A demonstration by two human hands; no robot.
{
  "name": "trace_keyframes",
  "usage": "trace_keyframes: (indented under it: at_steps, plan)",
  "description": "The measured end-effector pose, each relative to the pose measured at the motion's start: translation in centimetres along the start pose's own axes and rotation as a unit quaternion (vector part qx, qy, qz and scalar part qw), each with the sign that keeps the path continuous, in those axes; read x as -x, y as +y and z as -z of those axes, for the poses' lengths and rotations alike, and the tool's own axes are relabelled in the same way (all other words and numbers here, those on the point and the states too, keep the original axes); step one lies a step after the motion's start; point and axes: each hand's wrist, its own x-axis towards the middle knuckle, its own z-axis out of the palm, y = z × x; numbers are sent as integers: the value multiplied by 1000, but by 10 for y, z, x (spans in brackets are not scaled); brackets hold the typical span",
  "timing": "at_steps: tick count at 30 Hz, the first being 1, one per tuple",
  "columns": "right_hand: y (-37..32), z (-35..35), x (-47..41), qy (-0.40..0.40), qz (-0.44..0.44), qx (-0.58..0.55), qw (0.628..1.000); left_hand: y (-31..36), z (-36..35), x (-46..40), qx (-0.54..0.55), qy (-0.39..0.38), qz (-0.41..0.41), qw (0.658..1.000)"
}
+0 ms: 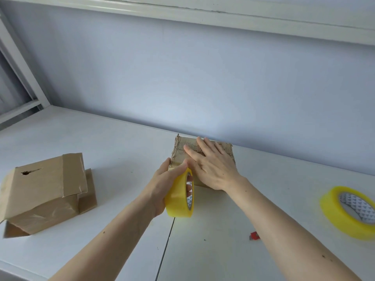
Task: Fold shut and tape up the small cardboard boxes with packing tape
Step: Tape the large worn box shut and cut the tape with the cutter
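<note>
— Left hand (162, 191), what is the grip on?
— Its fingers curl round a roll of yellow packing tape (180, 196), held on edge, thumb along the top, the roll's upper end touching the near left corner of a small cardboard box (227, 153).
— And the right hand (211, 167)?
— Laid flat on top of that box, fingers straight and spread, pressing down; it holds nothing.
— Where is the box?
— On the white worktop (113, 138), at the far edge against the pale blue wall (203, 78). Its torn corrugated edge shows along the top.
— What else lies about?
— A second roll of yellow tape (349, 211) lies flat, well apart to the right. Near the front sits a small red object (254, 235), too small to name. To the left, well apart, lie two more cardboard boxes (44, 193), one leaning on the other, glossy with tape.
</note>
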Motion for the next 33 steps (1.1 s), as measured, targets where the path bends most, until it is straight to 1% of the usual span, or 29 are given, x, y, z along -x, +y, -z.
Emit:
trace_keyframes:
  at_steps: [2,4,7,10,12,15,17,20,22,24,26,27,30,33]
  plan:
    - [3,0,-2,-7,0,-15,1000,-4,1,3,7,-12,-5,1000]
    - [6,7,-1,-31,3,-22,999,-8,5,4,14,-13,-2,1000]
    - [16,19,-2,-59,8,37,998,-7,8,5,12,-24,5,1000]
    - [25,25,-8,-113,0,53,992,-4,9,5,12,-38,-6,999]
    - [28,24,-13,-114,5,68,991,-3,10,4,19,-37,-1,999]
    - [29,25,-17,-91,9,52,994,-2,13,6,16,-48,-13,999]
    - [31,28,-20,-97,2,34,995,-2,12,9,6,-63,-28,998]
    - [34,36,-28,-122,-11,-2,992,1,11,10,6,-42,-31,999]
    - [39,43,-36,-155,-21,-41,987,3,12,11,14,-28,-7,999]
    - [44,49,-46,-186,-28,-68,980,7,15,9,-10,-14,14,1000]
    - [49,53,-57,-203,-24,-83,975,11,17,3,-36,-19,36,999]
    - [50,54,-61,-209,-17,-92,974,14,18,-1,-37,-28,61,997]
    - [56,57,-71,-222,-10,-116,968,22,19,-11,-8,-39,137,990]
    - [60,60,-78,-237,-24,-137,962,29,20,-18,23,-40,151,987]
